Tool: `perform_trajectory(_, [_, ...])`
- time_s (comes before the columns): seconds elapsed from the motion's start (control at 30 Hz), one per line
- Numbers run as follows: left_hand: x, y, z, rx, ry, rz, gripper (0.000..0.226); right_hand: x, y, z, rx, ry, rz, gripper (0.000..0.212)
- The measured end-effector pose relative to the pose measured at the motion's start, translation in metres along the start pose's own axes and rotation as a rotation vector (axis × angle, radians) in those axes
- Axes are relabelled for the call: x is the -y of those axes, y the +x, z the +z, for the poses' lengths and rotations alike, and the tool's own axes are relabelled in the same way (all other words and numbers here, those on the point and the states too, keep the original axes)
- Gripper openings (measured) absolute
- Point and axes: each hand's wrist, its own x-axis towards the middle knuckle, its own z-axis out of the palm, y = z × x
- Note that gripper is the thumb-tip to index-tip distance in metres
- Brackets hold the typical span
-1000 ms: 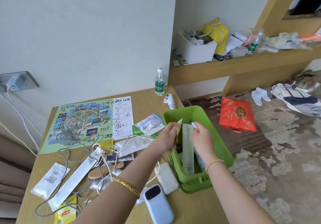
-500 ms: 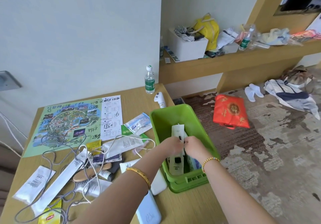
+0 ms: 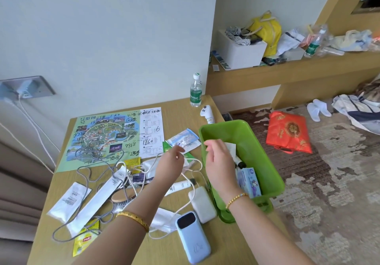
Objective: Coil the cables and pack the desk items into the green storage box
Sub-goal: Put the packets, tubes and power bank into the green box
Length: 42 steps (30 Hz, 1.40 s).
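Single head-worn wide-angle view, forward and down over the desk (image 3: 168, 244); hands close below.

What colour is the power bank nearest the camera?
Light blue, with a dark panel at its top end; the power bank shows in the head view.

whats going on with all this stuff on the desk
A person is packing desk clutter into a green storage box at the desk's right edge. Both hands are empty: the left hand hovers over the white cable, the right hand over the box's near rim. The box already holds a few packets. Unpacked on the desk are a grey cable, a blue power bank, a white charger, sachets and a map.
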Motion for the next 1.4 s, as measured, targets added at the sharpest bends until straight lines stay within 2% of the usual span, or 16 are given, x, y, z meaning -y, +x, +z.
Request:
perform_trajectory(0.07, [0.025,-0.004,-0.001,0.049,0.100,-0.019,0.029,0.014,-0.012,0.015,0.069,-0.027,-0.134,0.022])
perform_trajectory(0.13, [0.050,-0.007,0.001,0.154,0.228,-0.026,0.031,0.019,-0.027,0.033,0.205,-0.082,-0.179,0.021])
perform_trajectory(0.27, [0.088,-0.014,0.007,0.472,0.537,0.010,0.044,0.005,-0.061,0.066,0.453,-0.215,0.000,0.039])
perform_trajectory(0.37, [0.103,-0.017,0.013,0.602,0.736,0.053,0.048,-0.013,-0.084,0.076,0.534,-0.334,0.137,0.045])
perform_trajectory(0.47, [0.108,-0.017,0.019,0.614,0.824,0.101,0.049,-0.029,-0.096,0.080,0.600,-0.465,0.207,0.042])
perform_trajectory(0.57, [0.109,-0.014,0.025,0.609,0.750,0.092,0.055,-0.039,-0.098,0.085,0.624,-0.565,0.280,0.042])
perform_trajectory(0.7, [0.103,-0.010,0.034,0.620,0.725,0.119,0.060,-0.047,-0.100,0.093,0.637,-0.659,0.293,0.052])
perform_trajectory(0.83, [0.095,-0.008,0.045,0.616,0.619,-0.013,0.058,-0.049,-0.100,0.096,0.605,-0.651,0.296,0.048])
perform_trajectory(0.97, [0.094,-0.013,0.055,0.649,0.620,-0.062,0.048,-0.054,-0.098,0.096,0.620,-0.644,0.314,0.065])
perform_trajectory(1.03, [0.096,-0.014,0.059,0.623,0.598,-0.109,0.049,-0.055,-0.096,0.096,0.625,-0.649,0.322,0.069])
perform_trajectory(1.17, [0.098,-0.012,0.063,0.550,0.558,-0.222,0.067,-0.054,-0.094,0.099,0.651,-0.664,0.289,0.078])
perform_trajectory(1.4, [0.097,-0.002,0.069,0.426,0.499,-0.329,0.053,-0.054,-0.099,0.104,0.674,-0.627,0.237,0.073])
